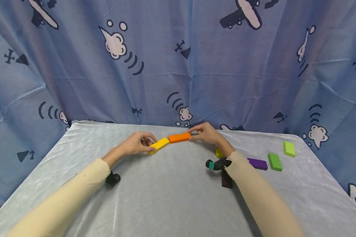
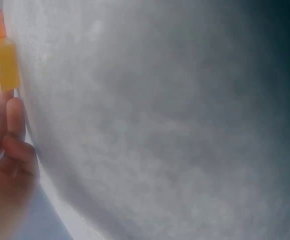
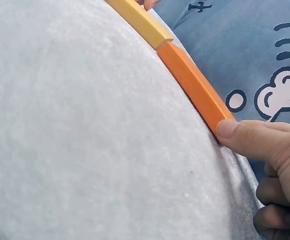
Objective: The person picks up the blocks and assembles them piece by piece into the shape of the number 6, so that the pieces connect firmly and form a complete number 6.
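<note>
In the head view a yellow block (image 1: 159, 145) and an orange block (image 1: 179, 137) lie end to end near the far side of the table, meeting at a slight angle. My left hand (image 1: 136, 143) pinches the outer end of the yellow block between thumb and fingers. With thumb and fingertips, my right hand (image 1: 207, 134) grips the right end of the orange block. The right wrist view shows the thumb on the tip of the orange block (image 3: 197, 87), whose other end sits against the yellow block (image 3: 142, 22).
To the right lie a purple block (image 1: 258, 164), a green block (image 1: 275, 162) and a light green block (image 1: 289, 148). Partly behind the right forearm are another yellow block (image 1: 219, 152) and a dark brown block (image 1: 226, 179). A patterned blue curtain (image 1: 154, 65) hangs behind the table.
</note>
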### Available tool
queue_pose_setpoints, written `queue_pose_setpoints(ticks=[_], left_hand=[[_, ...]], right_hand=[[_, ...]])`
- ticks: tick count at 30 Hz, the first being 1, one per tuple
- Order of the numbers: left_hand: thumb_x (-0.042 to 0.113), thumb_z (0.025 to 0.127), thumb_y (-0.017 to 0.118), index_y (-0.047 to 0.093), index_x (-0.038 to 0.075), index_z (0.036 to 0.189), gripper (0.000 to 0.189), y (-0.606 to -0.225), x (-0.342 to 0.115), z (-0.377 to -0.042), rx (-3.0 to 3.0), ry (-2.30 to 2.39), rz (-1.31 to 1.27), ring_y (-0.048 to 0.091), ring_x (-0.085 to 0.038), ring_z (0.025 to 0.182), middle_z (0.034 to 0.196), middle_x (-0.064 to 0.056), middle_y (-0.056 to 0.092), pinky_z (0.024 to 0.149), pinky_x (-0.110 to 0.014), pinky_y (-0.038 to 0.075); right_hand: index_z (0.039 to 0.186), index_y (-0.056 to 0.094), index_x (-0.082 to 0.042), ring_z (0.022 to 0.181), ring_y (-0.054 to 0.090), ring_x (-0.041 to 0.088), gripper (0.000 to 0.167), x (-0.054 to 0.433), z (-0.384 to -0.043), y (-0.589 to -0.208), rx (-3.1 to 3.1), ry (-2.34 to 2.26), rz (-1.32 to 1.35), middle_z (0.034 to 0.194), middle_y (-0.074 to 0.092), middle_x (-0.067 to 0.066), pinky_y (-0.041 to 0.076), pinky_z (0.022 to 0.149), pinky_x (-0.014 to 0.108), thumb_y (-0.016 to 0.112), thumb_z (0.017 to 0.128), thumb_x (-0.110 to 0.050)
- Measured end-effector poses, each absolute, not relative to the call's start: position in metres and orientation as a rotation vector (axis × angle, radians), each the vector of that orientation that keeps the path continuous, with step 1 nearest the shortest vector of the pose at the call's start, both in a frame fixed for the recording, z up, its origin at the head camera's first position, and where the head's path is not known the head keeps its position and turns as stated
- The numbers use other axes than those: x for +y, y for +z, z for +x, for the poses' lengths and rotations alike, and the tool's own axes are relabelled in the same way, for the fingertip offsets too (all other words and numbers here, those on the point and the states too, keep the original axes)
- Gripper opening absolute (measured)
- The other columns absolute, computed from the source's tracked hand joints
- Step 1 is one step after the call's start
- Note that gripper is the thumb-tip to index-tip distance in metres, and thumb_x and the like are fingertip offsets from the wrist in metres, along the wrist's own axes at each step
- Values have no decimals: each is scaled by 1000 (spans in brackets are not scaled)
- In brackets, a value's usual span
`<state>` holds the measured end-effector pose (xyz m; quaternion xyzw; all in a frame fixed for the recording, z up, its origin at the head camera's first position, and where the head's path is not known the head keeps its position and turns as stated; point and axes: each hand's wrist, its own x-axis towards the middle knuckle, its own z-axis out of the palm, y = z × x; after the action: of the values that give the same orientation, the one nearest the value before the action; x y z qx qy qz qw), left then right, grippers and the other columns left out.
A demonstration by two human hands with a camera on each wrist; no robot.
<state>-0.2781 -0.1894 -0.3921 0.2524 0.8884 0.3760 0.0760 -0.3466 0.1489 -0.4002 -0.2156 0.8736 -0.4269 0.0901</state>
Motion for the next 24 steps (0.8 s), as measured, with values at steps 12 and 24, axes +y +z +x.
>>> queue_pose_setpoints(ticks=[12, 24], left_hand=[[15, 89, 82, 73, 9, 114, 27, -392, -189, -278, 2654, 1137, 740, 64, -19, 78, 91, -2, 69, 70, -33, 54], [15, 89, 82, 73, 11, 115, 28, -391, -188, -277, 2660, 1116, 716, 64, -19, 78, 90, -1, 69, 71, -33, 54]], right_hand=[[116, 78, -6, 52, 30, 16, 32, 142, -351, -401, 2648, -1216, -665, 60, 31, -1, 24, 51, 26, 85, 86, -13], [117, 76, -3, 51, 27, 14, 34, 137, -350, -402, 2648, -1249, -636, 59, 30, -1, 23, 50, 26, 84, 85, -11]])
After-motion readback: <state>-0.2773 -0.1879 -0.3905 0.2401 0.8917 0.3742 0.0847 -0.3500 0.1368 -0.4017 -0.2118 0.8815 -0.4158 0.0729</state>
